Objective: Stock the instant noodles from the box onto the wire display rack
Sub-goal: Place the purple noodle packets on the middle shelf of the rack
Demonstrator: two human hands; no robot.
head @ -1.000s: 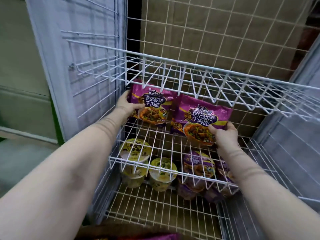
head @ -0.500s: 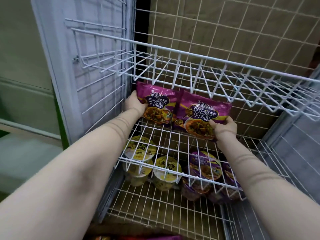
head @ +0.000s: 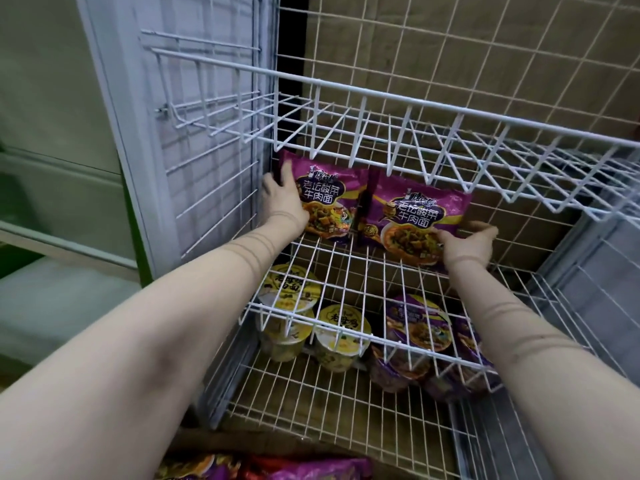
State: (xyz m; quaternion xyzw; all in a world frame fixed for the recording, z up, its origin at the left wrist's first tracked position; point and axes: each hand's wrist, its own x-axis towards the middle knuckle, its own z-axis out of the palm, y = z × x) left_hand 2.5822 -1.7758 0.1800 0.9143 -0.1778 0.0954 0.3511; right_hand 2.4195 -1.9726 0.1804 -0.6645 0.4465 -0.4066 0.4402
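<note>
Stock item: instant noodles, purple packets, two units on the middle shelf [head: 346, 282] of the white wire display rack [head: 214, 188]. Both stand on their lower edges at the back of the shelf, printed faces forward, side by side with their inner edges meeting. The left packet [head: 329, 199] sits in the rear left corner; the left hand [head: 282, 199] grips its left edge, one digit lying up over the front face, the rest hidden behind. The right packet [head: 415, 213] leans just beside it; the right hand [head: 467, 245] holds its lower right corner, fingers curled over the front of the wrapper. Upper shelf [head: 381, 98]: white wire basket directly above, its front rail crossing over the packet tops. Lowest shelf: two yellow cups [head: 291, 289] at left, purple cups [head: 419, 323] at right, seen through the wires. Rear: brown cardboard [head: 450, 46] behind the back grid. Bottom edge of view: loose packets [head: 311, 471], purple and red, partly cut off.
</note>
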